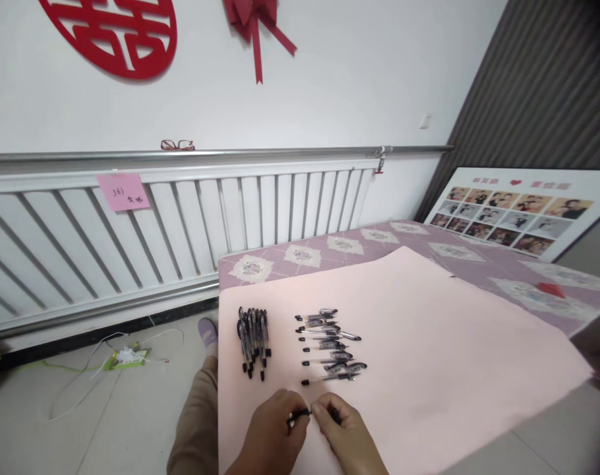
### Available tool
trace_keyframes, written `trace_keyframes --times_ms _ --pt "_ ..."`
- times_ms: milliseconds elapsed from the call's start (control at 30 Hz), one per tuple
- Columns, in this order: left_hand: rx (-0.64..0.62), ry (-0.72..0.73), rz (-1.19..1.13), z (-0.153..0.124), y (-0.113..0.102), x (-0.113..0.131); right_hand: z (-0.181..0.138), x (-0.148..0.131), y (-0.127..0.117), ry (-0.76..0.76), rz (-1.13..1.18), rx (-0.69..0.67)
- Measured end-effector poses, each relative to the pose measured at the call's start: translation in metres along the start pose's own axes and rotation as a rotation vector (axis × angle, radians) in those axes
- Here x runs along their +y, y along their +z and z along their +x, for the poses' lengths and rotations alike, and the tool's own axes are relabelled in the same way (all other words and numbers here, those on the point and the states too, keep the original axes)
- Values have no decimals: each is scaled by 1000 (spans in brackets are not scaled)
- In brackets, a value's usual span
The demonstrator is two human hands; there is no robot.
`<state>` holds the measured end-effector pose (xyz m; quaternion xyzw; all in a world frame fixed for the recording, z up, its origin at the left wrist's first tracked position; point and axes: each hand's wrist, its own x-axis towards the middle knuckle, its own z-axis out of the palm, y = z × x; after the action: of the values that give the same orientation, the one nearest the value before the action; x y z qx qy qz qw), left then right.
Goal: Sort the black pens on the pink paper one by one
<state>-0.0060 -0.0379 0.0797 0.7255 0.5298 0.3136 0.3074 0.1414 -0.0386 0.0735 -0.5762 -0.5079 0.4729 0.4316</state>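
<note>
Close to the table's near edge, my left hand [275, 429] and my right hand [347, 432] meet with fingertips pinched. My left fingers grip one dark end of a black pen [300, 414], and another dark part of it shows in my right fingers. My fingers cover much of it, so I cannot tell whether it is in one piece. Just beyond my left hand lies a bundle of black-capped clear gel pens [253, 340]. Beyond my right hand is a column of several disassembled pens [330, 346], with barrels and caps lying side by side.
Pink paper [428, 343] covers much of the table, over a purple patterned cloth [344, 244]. A photo board [512, 211] leans at the far right. A white radiator [260, 204] runs along the wall. On the floor at left is a power strip [126, 357] with cables.
</note>
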Motion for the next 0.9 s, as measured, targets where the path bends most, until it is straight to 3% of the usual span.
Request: trace_keyframes --times_ms 300,900 --pt "-74 29 50 -1 -3 3 -1 -6 -5 -51 -124 -62" --pt "-46 48 64 -2 -1 3 -4 -6 -3 -8 -167 -78"
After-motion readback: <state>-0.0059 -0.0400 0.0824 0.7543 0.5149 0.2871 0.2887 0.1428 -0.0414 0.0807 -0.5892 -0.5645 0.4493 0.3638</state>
